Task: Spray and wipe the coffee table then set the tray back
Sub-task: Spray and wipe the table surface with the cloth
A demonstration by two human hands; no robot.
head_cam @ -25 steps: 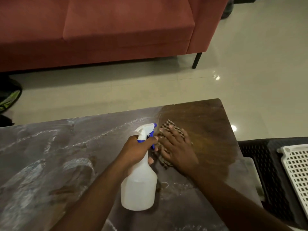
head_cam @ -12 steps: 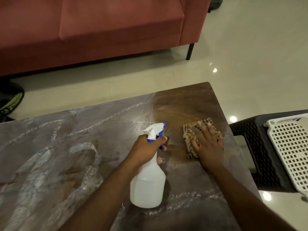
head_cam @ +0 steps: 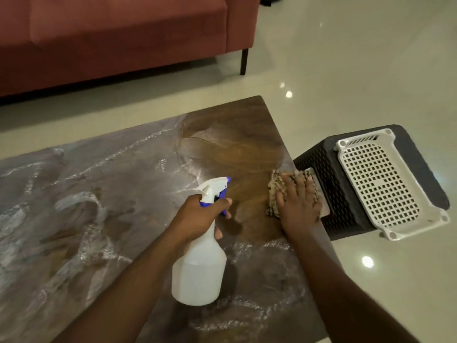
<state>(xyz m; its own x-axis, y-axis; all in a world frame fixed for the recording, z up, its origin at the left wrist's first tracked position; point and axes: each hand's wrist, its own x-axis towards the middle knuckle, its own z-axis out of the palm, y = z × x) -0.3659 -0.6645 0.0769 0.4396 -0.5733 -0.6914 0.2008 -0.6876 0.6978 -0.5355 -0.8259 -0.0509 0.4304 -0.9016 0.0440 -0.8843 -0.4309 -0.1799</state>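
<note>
Head view: one coffee table (head_cam: 111, 194), one spray bottle (head_cam: 199, 266), one cloth (head_cam: 278, 191), one white perforated tray (head_cam: 385, 184), one dark woven stool (head_cam: 329, 174), one red sofa (head_cam: 123, 33). The left hand (head_cam: 197, 216) is closed around the bottle's neck, a finger at the blue trigger; the translucent bottle stands on the tabletop, its contents unclear. The right hand (head_cam: 298, 204) lies flat, fingers spread, pressing the patterned cloth at the table's right edge. The tray sits on the stool just beside that edge; nothing shows inside it. Whitish streaks cover the table's left part; the far right corner looks dark brown.
</note>
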